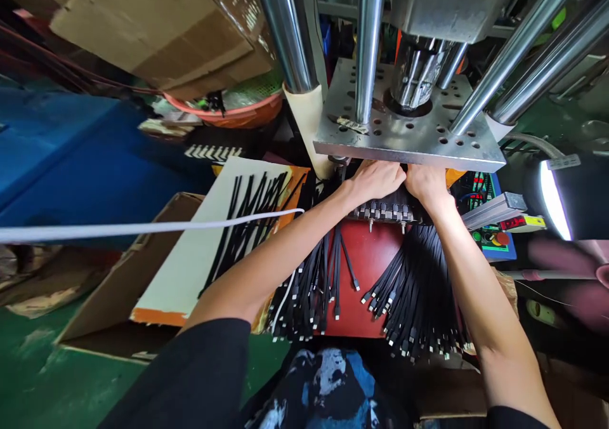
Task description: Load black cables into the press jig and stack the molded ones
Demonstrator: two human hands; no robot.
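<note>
My left hand (378,180) and my right hand (429,183) meet, fingers curled, just below the thick drilled metal plate (409,151) of a press. What their fingers close on is hidden behind the hands and under the plate's edge. Nearest to both is a dark mould (387,213) with a row of small metal-tipped connectors along its front. Below my left forearm, a bunch of short black cables (309,296) hangs on the red table (366,257). A denser bundle of black cables (416,296) with metal plugs spreads beside my right forearm.
More black cables lie on a white board (176,277) at the left, over a cardboard box (109,315). A white cord (143,231) crosses my left forearm. Chrome press rods (371,48) rise ahead. Right are a red button (501,238), a lit lamp (556,200) and a pink fan (561,257).
</note>
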